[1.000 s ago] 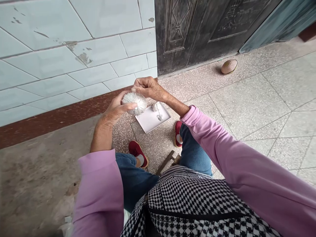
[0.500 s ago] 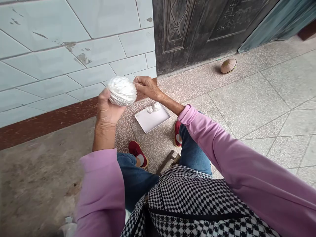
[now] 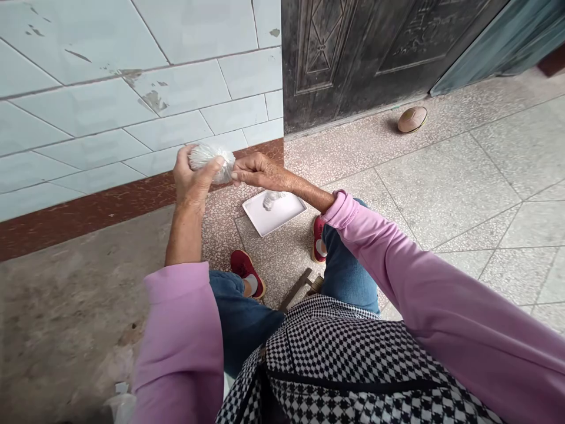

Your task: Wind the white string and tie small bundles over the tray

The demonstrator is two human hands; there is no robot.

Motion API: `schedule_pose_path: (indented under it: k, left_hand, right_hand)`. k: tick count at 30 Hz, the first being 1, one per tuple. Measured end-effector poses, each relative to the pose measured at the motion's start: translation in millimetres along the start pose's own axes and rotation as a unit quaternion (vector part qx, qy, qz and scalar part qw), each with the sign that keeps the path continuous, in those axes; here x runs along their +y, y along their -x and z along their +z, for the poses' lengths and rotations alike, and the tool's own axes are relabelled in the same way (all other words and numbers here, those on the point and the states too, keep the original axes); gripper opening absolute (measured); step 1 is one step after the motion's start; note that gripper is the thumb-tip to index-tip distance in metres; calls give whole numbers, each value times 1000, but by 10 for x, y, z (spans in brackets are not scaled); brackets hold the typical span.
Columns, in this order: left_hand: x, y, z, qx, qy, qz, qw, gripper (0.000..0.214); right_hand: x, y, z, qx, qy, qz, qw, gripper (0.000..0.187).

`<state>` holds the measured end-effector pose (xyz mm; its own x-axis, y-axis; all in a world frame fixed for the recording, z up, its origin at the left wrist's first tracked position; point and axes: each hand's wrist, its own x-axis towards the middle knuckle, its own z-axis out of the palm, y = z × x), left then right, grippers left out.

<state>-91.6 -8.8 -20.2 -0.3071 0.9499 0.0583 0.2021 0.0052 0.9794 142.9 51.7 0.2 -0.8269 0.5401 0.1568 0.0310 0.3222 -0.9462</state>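
A ball of white yarn (image 3: pixel 206 155) is held up near the tiled wall in my left hand (image 3: pixel 190 184), with the thumb across its front and the fingers behind it. My right hand (image 3: pixel 259 171) is closed in a pinch at the right end of the ball, touching the yarn there. The strand between those fingertips is too fine to make out. Below the hands, a shallow white tray (image 3: pixel 270 222) lies on the floor. A small loose bundle of white yarn (image 3: pixel 270 201) rests at its far side, partly hidden by my right hand and wrist.
My red shoes (image 3: pixel 242 265) flank the tray. Part of a wooden object (image 3: pixel 296 290) shows between my legs. Ahead is a dark carved door (image 3: pixel 335 65), with a deflated-looking ball (image 3: pixel 412 119) by it. The tiled wall (image 3: pixel 101 112) stands at left.
The yarn ball has turned and dropped slightly left, and my left thumb now lies over its front. My right hand has come down a little, against the ball's right end. The bundle in the tray has shifted.
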Motion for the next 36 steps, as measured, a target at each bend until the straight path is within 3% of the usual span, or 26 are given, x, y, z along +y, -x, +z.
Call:
schedule_pose_path:
  k: [3, 8, 13, 18, 20, 23, 29, 33, 36]
  left_hand:
    - [13, 50, 57, 28, -41, -36, 998, 113]
    - [188, 240, 140, -126, -65, -46, 989, 89]
    - [260, 304, 180, -223, 104, -81, 966, 98]
    - [123, 281, 198, -279, 217, -62, 933, 90]
    - [64, 293, 221, -269, 256, -50, 927, 89]
    - [32, 332, 290, -205, 312, -26, 927, 88]
    - [145, 381, 436, -118, 383, 2, 916, 93]
    - [245, 345, 450, -62, 423, -1, 904, 94]
    - [317, 293, 426, -22, 453, -4, 891, 106]
  right_hand:
    - [6, -6, -76, 22, -46, 2, 999, 60]
    - [96, -15, -239, 70, -82, 16, 994, 68]
    - [181, -39, -320, 77, -91, 25, 992, 64]
    - [120, -66, -245, 109, -116, 23, 987, 63]
    - [60, -69, -199, 119, -134, 43, 983, 65]
    - [-32, -63, -149, 126, -169, 73, 975, 65]
    - [13, -115, -126, 126, -260, 67, 955, 69]
    - [254, -194, -162, 71, -306, 21, 949, 72]
    - [410, -209, -231, 8, -317, -16, 948, 73]
